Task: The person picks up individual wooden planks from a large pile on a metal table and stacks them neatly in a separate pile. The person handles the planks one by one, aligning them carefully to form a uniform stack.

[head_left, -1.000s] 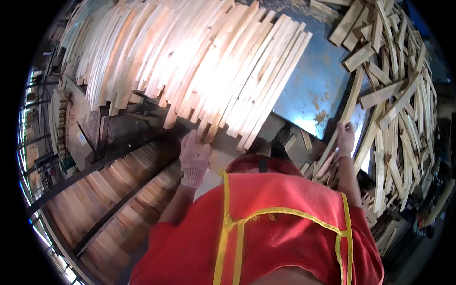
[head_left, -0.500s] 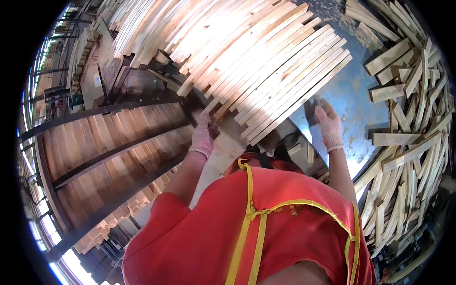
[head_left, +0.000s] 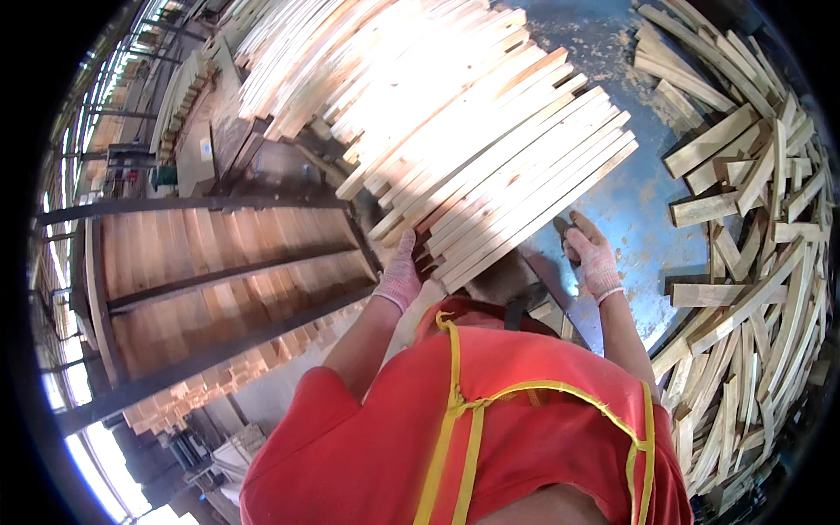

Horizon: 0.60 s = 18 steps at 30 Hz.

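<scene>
A broad row of pale wooden strips (head_left: 525, 184) lies side by side on a blue-grey metal table (head_left: 647, 197). My left hand (head_left: 401, 278), in a whitish-pink glove, is up against the near-left ends of the strips with its fingers stretched out. Its thumb side is partly in shadow. To the right of the nearest strip, my right hand (head_left: 597, 264), gloved alike, hovers over the table. Its fingers are loosely bent and apart, and nothing shows between them.
On the left stands a dark metal frame (head_left: 219, 293) holding reddish-brown boards (head_left: 192, 254). A large heap of loose wood offcuts (head_left: 744, 341) fills the right side. Sawdust (head_left: 643, 61) is scattered over the table's far part.
My left hand has come up against the strips' near ends. My right hand has shifted closer to the nearest strip, its fingers more bent. The whole view has turned slightly.
</scene>
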Available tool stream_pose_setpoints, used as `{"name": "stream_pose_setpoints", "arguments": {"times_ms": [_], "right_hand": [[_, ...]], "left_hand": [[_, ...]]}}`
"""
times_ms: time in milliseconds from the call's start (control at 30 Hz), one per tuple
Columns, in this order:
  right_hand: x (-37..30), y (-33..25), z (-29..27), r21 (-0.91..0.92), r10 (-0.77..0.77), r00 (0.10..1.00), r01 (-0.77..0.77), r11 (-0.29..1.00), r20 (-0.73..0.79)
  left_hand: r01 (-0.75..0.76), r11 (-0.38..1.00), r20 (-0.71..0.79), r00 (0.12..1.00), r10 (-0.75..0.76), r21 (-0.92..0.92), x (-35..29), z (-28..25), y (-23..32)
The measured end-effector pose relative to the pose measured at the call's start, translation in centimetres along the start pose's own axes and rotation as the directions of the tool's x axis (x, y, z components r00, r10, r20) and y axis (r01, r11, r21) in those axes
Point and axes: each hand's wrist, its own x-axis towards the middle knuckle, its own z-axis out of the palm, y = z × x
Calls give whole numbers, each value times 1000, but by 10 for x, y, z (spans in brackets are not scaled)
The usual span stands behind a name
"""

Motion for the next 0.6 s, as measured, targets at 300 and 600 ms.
{"name": "stream_pose_setpoints", "arguments": {"times_ms": [300,600], "right_hand": [[6,-75,104,111,-256,920,299,948,-296],[19,-136,227,267,-302,904,384,884,-301]], "left_hand": [[-156,922,425,905,-10,354,-67,73,82],[-876,-471,993,62,100,102,-58,105,232]]}}
